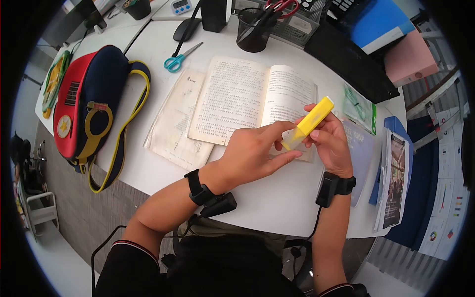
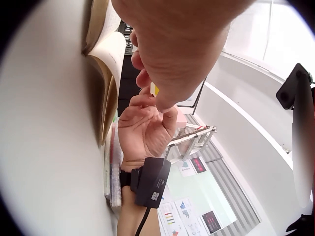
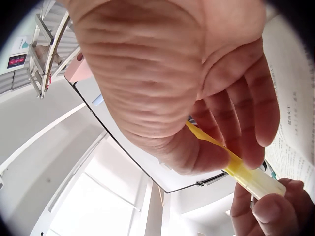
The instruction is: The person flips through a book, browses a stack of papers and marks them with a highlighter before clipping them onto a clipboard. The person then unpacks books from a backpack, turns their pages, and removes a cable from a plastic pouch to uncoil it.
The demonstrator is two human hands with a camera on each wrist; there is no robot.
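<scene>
A yellow highlighter (image 1: 312, 119) with a translucent end (image 1: 293, 140) is held slanted above an open book (image 1: 232, 94). My right hand (image 1: 334, 143) grips its yellow body between thumb and fingers. At the lower, translucent end is my left hand (image 1: 252, 151), its thumb and fingers around that end. In the right wrist view, left fingertips pinch the pale end of the highlighter (image 3: 261, 183), while the right thumb presses against the yellow part. From the left wrist, only a small bit of yellow shows between the hands; most of the highlighter is hidden there.
Loose printed sheets (image 1: 173, 123) lie under the book. To the left are teal scissors (image 1: 174, 63) and a red-and-navy bag (image 1: 91, 106). A pen cup (image 1: 253, 34) stands behind the book. On the right lie a plastic packet (image 1: 360, 109) and a stack of papers (image 1: 393, 178).
</scene>
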